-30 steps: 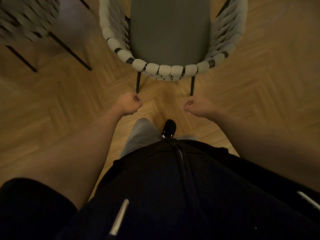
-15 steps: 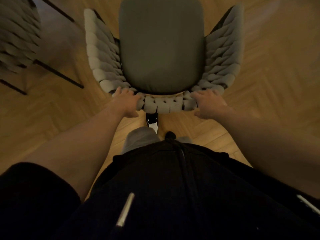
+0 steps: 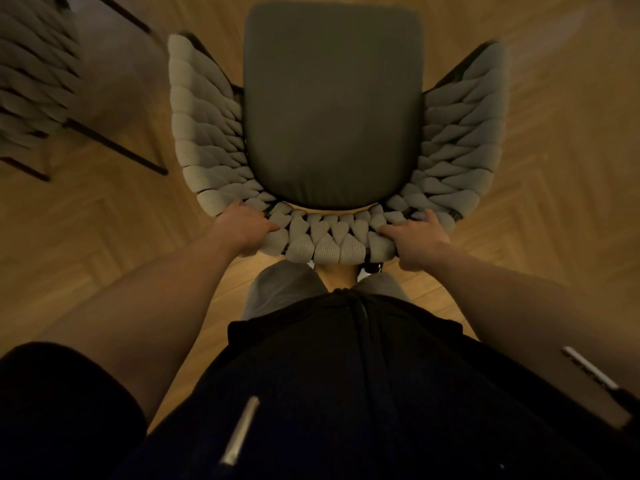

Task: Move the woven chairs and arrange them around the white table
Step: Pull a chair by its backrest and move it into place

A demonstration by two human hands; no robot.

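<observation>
A woven chair [image 3: 332, 109] with a grey seat cushion and a thick pale braided back stands right in front of me, seen from above. My left hand [image 3: 244, 228] grips the left end of the curved top rail of its back. My right hand [image 3: 417, 239] grips the right end of the same rail. The chair's legs are hidden under the seat. The white table is out of view.
A second woven chair [image 3: 33, 81] with black metal legs stands at the upper left, close beside the first. Herringbone wood floor [image 3: 561, 174] spreads around both. My own legs and dark clothing fill the lower part of the view.
Both hands, curled in the air a second ago, have taken hold of the chair's back rail. The chair now sits closer to me and fills more of the view.
</observation>
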